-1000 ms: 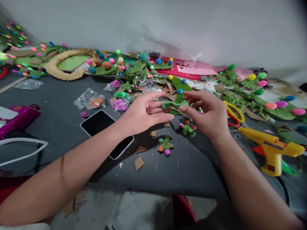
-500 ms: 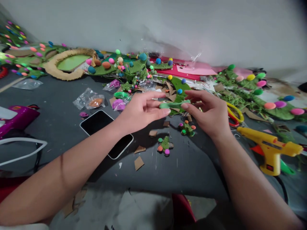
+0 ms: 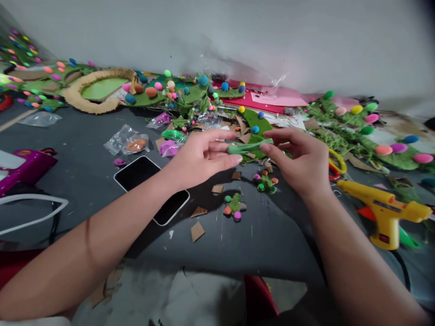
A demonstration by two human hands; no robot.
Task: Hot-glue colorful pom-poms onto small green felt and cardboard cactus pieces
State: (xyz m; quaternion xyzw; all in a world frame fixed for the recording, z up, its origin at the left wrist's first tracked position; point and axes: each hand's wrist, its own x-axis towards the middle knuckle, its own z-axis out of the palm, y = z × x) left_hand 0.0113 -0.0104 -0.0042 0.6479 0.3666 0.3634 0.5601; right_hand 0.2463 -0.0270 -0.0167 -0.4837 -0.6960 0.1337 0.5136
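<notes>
Between my two hands a soft strip of green modelling clay [image 3: 249, 147] is stretched, ridged along its length. My left hand [image 3: 207, 154] pinches its left end between thumb and fingers. The other end is in the thumb and fingers of my right hand [image 3: 297, 158]. Below the hands, two small green pieces with coloured balls, one nearer the middle [image 3: 234, 206] and another below the clay [image 3: 266, 182], lie on the dark table [image 3: 258, 240]. Behind the clay sits a green crescent shape [image 3: 253, 118] dotted with yellow and blue balls.
A phone [image 3: 141, 172] lies under my left forearm. Clay in plastic bags [image 3: 136, 144] is beyond it. At right are a yellow glue gun [image 3: 384, 206] and scissors [image 3: 337, 160]; at left, a purple tool [image 3: 29, 165]. Cardboard scraps [image 3: 197, 231] are scattered about. A tan ring [image 3: 81, 88] lies behind.
My right hand has moved slightly to the right, and the clay between my hands is drawn out a little longer. My left hand has barely moved.
</notes>
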